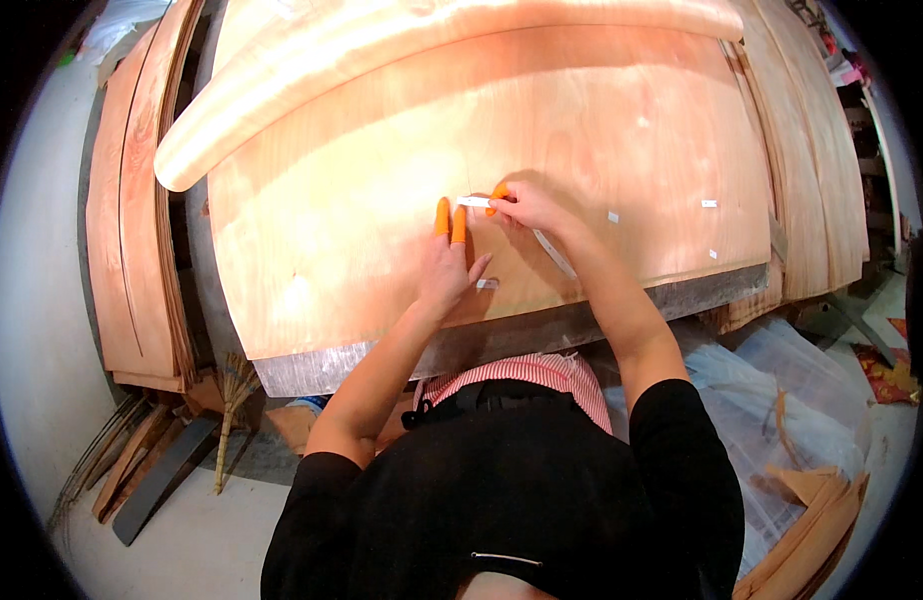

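Observation:
A large sheet of pale wood veneer (382, 180) lies spread before me. My left hand (448, 270) rests on it with the fingers stretched out, two of them in orange finger covers. One covered fingertip lies at the end of a short white strip of tape (475, 202). My right hand (530, 206), with orange covers on its fingertips too, pinches the other end of this strip. A longer white tape length (555, 254) trails below the right hand, along the forearm. Near the left thumb, a small white piece (488, 284) is on the veneer.
Further small white pieces (709, 204) dot the sheet's right side. A rolled part of the veneer (282, 100) curves across the far side. Veneer stacks stand at left (132, 200) and right (817, 180). A straw broom (228, 420) leans lower left; clear plastic sheeting (772, 400) lies lower right.

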A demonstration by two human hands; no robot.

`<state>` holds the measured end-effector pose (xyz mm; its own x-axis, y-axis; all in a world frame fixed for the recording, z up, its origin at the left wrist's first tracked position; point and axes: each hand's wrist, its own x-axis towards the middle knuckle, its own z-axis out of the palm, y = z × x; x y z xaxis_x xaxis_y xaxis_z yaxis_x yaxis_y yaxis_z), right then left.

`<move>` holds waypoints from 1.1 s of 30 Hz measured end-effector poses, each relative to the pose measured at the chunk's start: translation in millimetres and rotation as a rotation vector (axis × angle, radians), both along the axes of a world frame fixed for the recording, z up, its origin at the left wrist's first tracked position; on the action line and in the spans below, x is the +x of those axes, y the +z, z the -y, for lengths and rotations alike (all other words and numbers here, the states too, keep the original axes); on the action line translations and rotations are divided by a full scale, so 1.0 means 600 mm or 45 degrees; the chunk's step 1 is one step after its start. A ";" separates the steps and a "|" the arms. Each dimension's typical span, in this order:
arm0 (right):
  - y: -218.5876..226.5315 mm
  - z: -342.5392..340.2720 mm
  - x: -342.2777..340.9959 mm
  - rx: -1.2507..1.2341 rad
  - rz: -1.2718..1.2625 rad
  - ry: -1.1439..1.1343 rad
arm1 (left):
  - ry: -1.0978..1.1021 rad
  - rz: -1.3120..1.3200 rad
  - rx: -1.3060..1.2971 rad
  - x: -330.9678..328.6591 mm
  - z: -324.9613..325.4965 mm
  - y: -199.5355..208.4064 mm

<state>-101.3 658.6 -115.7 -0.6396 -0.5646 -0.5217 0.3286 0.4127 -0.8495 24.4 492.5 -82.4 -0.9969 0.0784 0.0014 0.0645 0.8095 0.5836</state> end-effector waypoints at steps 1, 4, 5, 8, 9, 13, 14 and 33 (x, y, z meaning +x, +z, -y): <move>0.005 0.000 -0.002 0.031 -0.010 0.030 | -0.031 0.176 -0.102 -0.003 0.000 -0.021; 0.006 -0.004 -0.005 0.071 -0.022 0.051 | -0.011 0.024 -0.076 -0.021 -0.018 -0.012; 0.002 -0.006 -0.003 0.072 -0.020 0.046 | -0.040 -0.025 -0.106 -0.024 -0.021 -0.016; -0.012 0.002 -0.002 0.141 -0.124 0.020 | -0.101 -0.071 -0.251 -0.026 -0.028 -0.029; -0.009 0.005 -0.001 0.145 -0.101 0.010 | -0.101 -0.017 -0.335 -0.024 -0.032 -0.029; 0.011 0.005 0.001 0.154 -0.055 0.029 | -0.085 0.022 -0.404 -0.021 -0.033 -0.037; 0.013 0.003 0.001 0.151 -0.053 0.041 | -0.074 0.025 -0.398 -0.020 -0.034 -0.038; 0.028 -0.056 -0.082 1.027 -1.168 0.705 | -0.142 0.283 -0.686 -0.047 -0.063 0.006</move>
